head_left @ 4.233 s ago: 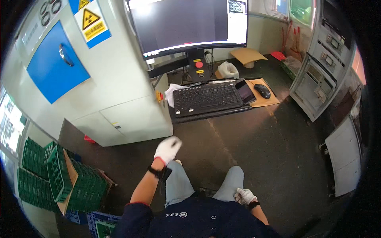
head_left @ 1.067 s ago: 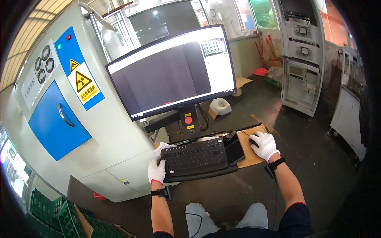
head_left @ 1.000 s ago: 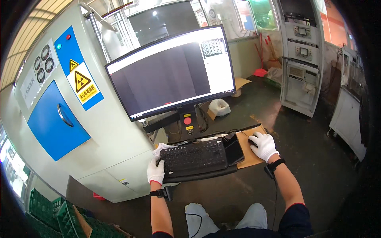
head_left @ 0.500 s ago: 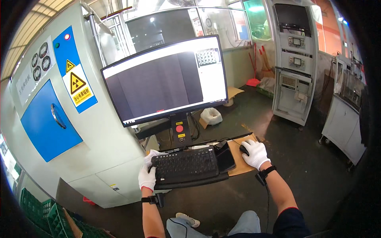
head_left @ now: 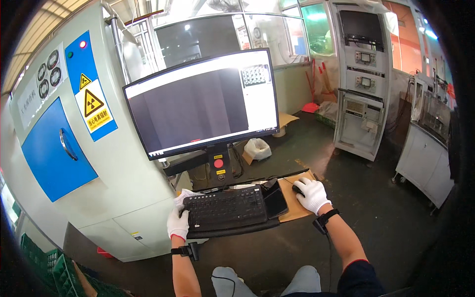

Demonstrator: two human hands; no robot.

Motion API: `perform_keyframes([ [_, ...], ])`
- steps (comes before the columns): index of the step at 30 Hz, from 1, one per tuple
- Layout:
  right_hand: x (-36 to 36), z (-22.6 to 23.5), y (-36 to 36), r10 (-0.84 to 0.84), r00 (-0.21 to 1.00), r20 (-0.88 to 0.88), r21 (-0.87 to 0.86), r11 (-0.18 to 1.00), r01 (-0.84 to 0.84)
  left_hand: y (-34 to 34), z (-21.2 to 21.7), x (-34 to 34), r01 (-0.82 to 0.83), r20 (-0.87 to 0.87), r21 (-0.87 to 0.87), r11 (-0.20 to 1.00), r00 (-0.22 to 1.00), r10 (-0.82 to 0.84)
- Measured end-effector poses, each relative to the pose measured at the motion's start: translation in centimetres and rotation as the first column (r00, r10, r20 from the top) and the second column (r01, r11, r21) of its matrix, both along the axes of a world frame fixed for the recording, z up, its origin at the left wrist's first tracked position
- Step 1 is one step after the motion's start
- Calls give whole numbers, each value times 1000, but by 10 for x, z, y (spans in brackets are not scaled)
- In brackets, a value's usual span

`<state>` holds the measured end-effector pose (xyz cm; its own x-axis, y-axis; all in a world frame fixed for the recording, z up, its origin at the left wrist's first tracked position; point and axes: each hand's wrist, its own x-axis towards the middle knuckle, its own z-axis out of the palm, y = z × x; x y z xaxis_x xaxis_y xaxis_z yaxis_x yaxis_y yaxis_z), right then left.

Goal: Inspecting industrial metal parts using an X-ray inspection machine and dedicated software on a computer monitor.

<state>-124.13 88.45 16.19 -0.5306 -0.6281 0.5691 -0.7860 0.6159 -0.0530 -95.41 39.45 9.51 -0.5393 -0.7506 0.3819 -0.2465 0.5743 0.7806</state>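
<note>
My left hand (head_left: 177, 224), in a white glove, is closed round the left edge of a black keyboard (head_left: 225, 209), its thumb lying on top. The fingers under that edge are partly hidden. My right hand (head_left: 313, 197), gloved too, rests over a black computer mouse (head_left: 297, 190) on a brown board (head_left: 292, 212). Between keyboard and board lies a flat black object (head_left: 275, 202). Above them stands a monitor (head_left: 185, 106) showing a dark grey picture with a small thumbnail at its upper right. Keyboard and board rest on a narrow black shelf (head_left: 242, 231).
A tall pale cabinet (head_left: 133, 178) with a blue door (head_left: 58, 151) and radiation warning signs stands at left. Below the monitor is a red button (head_left: 218, 163). A bin with a white liner (head_left: 258, 148), an instrument rack (head_left: 363, 99) and green crates (head_left: 64, 274) stand around.
The whole view has shifted slightly, so everything sits a little further left. Both hands keep their places on the keyboard and the mouse. The screen picture looks the same.
</note>
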Motion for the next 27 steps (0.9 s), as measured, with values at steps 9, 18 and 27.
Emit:
perform_keyframes([
  [9, 1, 1, 1, -12, 1000, 18, 23, 1000, 12, 1, 0, 0, -3, 11, -31, 1000, 1000, 3],
  [18, -1, 1, -1, -23, 998, 57, 49, 999, 20, -13, -11, -1, 23, 11, -29, 999, 1000, -23],
  [27, -3, 0, -1, -28, 999, 35, 48, 998, 26, -14, -13, -5, 42, -9, -35, 998, 999, -43],
])
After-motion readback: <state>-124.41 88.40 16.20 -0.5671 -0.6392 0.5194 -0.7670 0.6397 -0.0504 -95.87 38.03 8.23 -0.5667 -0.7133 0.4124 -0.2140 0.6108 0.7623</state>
